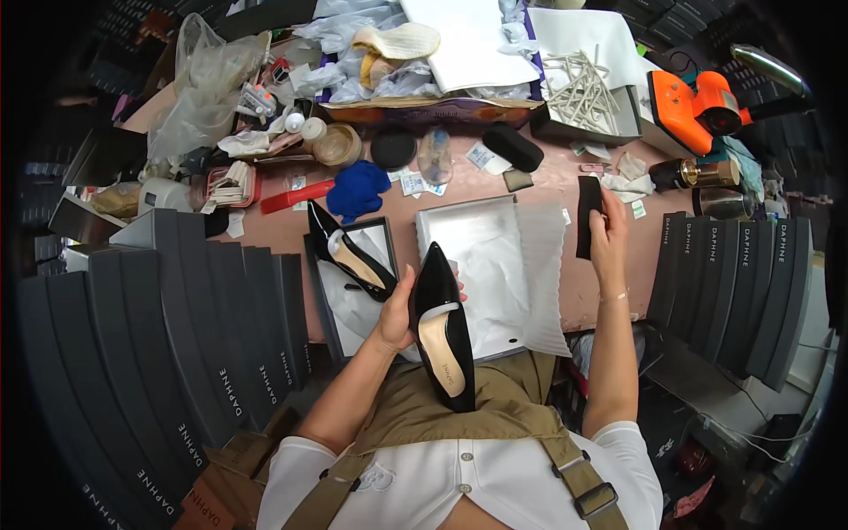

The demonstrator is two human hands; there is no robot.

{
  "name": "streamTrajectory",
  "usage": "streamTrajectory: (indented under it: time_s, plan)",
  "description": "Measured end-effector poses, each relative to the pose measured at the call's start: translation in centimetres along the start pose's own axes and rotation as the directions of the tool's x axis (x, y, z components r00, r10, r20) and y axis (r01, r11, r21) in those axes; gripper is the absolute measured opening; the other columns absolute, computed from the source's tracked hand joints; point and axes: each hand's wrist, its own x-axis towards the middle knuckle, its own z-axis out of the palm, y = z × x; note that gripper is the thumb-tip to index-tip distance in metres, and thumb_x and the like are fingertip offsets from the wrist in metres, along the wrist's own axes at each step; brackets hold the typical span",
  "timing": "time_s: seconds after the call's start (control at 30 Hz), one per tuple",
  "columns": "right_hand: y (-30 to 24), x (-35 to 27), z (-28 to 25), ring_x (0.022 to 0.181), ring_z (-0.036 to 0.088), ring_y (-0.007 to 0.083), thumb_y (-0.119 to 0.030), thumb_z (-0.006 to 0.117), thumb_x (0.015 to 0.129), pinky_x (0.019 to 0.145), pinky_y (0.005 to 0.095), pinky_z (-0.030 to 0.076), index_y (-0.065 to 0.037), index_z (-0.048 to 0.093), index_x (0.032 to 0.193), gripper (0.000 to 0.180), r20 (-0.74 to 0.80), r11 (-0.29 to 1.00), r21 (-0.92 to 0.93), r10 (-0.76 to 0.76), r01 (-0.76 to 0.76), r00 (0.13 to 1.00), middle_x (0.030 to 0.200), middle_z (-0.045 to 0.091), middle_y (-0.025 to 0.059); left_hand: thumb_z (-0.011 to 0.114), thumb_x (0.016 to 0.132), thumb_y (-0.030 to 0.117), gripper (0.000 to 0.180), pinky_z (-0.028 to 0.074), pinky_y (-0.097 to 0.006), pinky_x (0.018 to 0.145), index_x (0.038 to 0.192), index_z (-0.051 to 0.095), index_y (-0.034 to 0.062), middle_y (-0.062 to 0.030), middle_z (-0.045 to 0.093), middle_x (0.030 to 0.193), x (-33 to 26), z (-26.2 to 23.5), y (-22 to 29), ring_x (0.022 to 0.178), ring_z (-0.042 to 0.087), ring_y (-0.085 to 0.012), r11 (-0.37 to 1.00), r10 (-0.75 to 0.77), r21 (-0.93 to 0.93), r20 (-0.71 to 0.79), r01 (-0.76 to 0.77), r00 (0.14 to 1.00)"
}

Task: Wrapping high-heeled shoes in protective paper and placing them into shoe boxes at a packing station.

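My left hand grips a black patent pointed-toe pump with a beige insole, its toe pointing away from me and its heel end near my apron. Some white padding sits in the pump's toe opening. At the right, my right hand is closed round the edge of a flat, dark oblong piece, whose kind I cannot make out. The matching pump lies tilted in a grey box part lined with white paper. Beside it, an open box holds white tissue paper, which spills over its right side.
Stacks of dark grey shoeboxes rise at the left and right. Along the back stand a carton of plastic wrap, a tray of white sticks and an orange tool. A blue cloth lies behind the pumps.
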Motion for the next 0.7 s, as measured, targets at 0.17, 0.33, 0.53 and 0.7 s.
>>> streamTrajectory:
  time_s: [0.17,0.33,0.53,0.7]
  plan:
    - [-12.3,-11.2,5.7,0.096,0.055,0.0286,0.001,0.063,0.073,0.084,0.0362,0.047,-0.004,0.061,0.114,0.042,0.409,0.818,0.047,-0.539,0.573,0.736,0.111,0.054,0.0116,0.027,0.099,0.053,0.065,0.050,-0.037,0.090,0.130,0.045,-0.0005,-0.0132,0.059,0.114,-1.1,0.9,0.7,0.104,0.060,-0.0228,1.000,-0.025,0.005,0.016,0.025,1.000]
    - [-12.4,-11.1,12.0,0.078,0.058,0.0272,-0.001,0.066,0.073,0.066,0.0355,0.049,-0.007,0.065,0.096,0.024,0.296,0.807,0.015,-0.567,0.590,0.769,0.086,0.057,0.0090,0.036,0.100,0.045,0.049,0.046,-0.033,0.095,0.125,0.053,0.0054,-0.0073,0.061,0.116,-2.7,-0.7,-1.0,0.107,0.058,-0.0177,0.998,0.062,-0.027,-0.093,-0.065,0.994]
    - [-13.1,-15.5,11.4,0.078,0.060,0.0283,-0.004,0.062,0.075,0.067,0.0367,0.051,-0.008,0.064,0.095,0.021,0.364,0.759,0.037,-0.616,0.650,0.698,0.085,0.057,0.0086,0.034,0.102,0.039,0.043,0.049,-0.033,0.092,0.125,0.051,0.0071,-0.0070,0.061,0.115,-4.8,-1.8,-0.5,0.105,0.059,-0.0175,0.997,-0.026,-0.076,-0.041,0.023,0.999]
    - [-11.1,-8.4,12.6,0.077,0.060,0.0278,-0.001,0.061,0.080,0.066,0.0332,0.049,-0.004,0.064,0.098,0.018,0.117,0.882,-0.060,-0.459,0.467,0.881,0.085,0.059,0.0118,0.028,0.099,0.052,0.062,0.052,-0.038,0.087,0.130,0.045,0.0007,-0.0150,0.062,0.111,-5.1,0.4,0.1,0.100,0.063,-0.0257,1.000,0.016,0.010,0.129,-0.017,0.991]
